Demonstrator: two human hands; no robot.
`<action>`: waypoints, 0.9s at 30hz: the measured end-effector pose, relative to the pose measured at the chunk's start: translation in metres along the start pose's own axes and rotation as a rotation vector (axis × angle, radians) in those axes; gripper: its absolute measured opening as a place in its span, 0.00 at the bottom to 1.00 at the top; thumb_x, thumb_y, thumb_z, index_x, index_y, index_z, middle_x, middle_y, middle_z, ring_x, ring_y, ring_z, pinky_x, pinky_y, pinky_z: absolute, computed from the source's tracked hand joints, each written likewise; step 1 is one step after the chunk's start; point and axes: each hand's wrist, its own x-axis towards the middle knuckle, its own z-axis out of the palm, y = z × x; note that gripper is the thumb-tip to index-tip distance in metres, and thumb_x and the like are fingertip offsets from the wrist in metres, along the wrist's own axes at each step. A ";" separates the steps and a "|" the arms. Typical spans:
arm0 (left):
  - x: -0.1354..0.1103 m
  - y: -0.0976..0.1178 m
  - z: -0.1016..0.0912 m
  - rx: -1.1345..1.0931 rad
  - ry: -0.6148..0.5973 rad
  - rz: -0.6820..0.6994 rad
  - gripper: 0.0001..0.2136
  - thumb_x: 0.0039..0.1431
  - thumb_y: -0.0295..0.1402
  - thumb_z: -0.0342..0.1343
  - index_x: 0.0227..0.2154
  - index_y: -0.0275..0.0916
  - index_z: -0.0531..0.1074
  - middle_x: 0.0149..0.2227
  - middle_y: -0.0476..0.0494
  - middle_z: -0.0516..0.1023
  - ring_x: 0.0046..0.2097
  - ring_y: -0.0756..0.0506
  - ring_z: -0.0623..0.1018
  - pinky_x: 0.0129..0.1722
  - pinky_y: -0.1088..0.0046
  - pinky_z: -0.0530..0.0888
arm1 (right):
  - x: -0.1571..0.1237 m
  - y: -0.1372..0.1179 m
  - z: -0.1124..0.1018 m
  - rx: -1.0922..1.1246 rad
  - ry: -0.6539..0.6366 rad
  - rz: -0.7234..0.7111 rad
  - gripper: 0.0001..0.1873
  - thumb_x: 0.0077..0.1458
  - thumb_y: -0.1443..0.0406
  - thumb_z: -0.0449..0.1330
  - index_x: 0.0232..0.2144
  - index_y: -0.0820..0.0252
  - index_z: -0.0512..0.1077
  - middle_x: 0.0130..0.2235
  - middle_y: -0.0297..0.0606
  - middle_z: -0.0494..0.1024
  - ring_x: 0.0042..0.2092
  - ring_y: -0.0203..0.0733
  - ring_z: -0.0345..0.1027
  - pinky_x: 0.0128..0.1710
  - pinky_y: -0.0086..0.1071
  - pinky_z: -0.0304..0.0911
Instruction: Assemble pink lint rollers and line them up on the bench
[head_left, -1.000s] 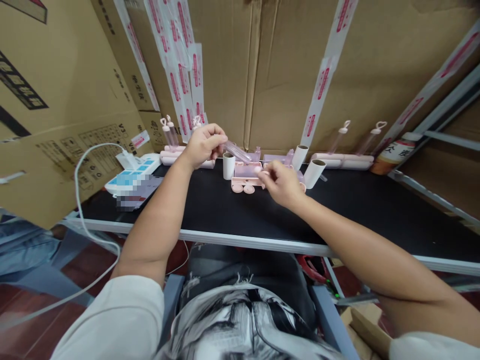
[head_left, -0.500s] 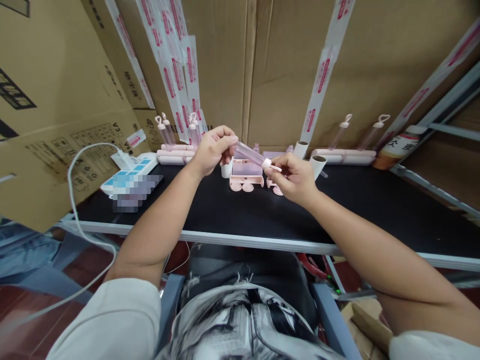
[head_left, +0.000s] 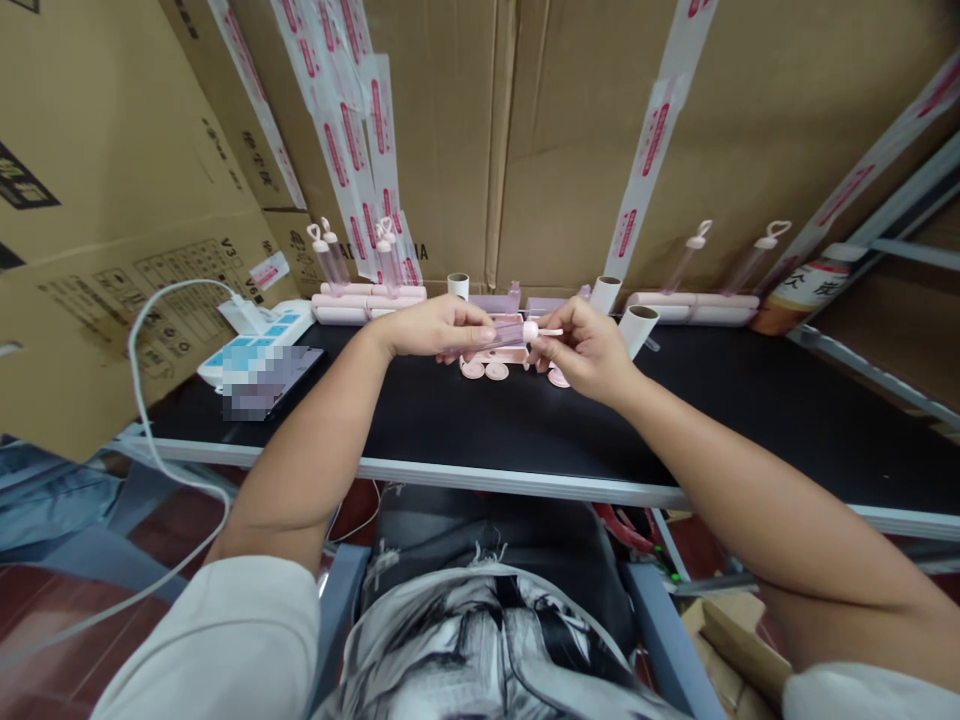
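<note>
Between my hands lies a clear pinkish tube with a pale pink cap that ends in a loop. My left hand is closed round the tube's body, its far end hidden by the fingers. The cap end is pinched in my right hand, thumb against forefinger. Just behind and below the tube, a pink tray-like part stands on the black tabletop, partly covered by my hands. Small pink discs lie at its front, and another pink disc is under my right hand.
Capped tubes stand on pink cylinders at back left and back right. White cardboard rolls stand near my right hand. A power strip and a phone lie left; a bottle leans right. Cardboard walls the back.
My left hand has come down and slid along the tube towards the cap. The tube has gone from slanting to nearly level. My right hand still pinches the cap end.
</note>
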 end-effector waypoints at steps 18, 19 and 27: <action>0.011 -0.001 0.015 0.226 0.021 0.106 0.18 0.63 0.49 0.64 0.38 0.37 0.84 0.34 0.47 0.81 0.34 0.48 0.76 0.35 0.73 0.68 | 0.002 0.003 -0.006 -0.426 -0.280 -0.126 0.19 0.74 0.48 0.54 0.37 0.53 0.69 0.31 0.38 0.80 0.32 0.47 0.75 0.35 0.38 0.63; 0.011 -0.001 0.016 0.228 0.030 0.110 0.17 0.63 0.49 0.64 0.38 0.38 0.84 0.33 0.47 0.81 0.34 0.48 0.76 0.35 0.73 0.67 | 0.002 0.002 -0.006 -0.417 -0.281 -0.131 0.18 0.74 0.48 0.54 0.36 0.53 0.69 0.30 0.38 0.80 0.31 0.47 0.75 0.36 0.38 0.64; 0.011 0.001 0.019 0.217 0.066 0.125 0.15 0.62 0.46 0.65 0.38 0.38 0.86 0.31 0.48 0.80 0.32 0.49 0.74 0.33 0.73 0.67 | 0.001 0.001 -0.006 -0.406 -0.263 -0.080 0.24 0.73 0.42 0.54 0.34 0.52 0.68 0.27 0.37 0.79 0.27 0.45 0.73 0.33 0.37 0.62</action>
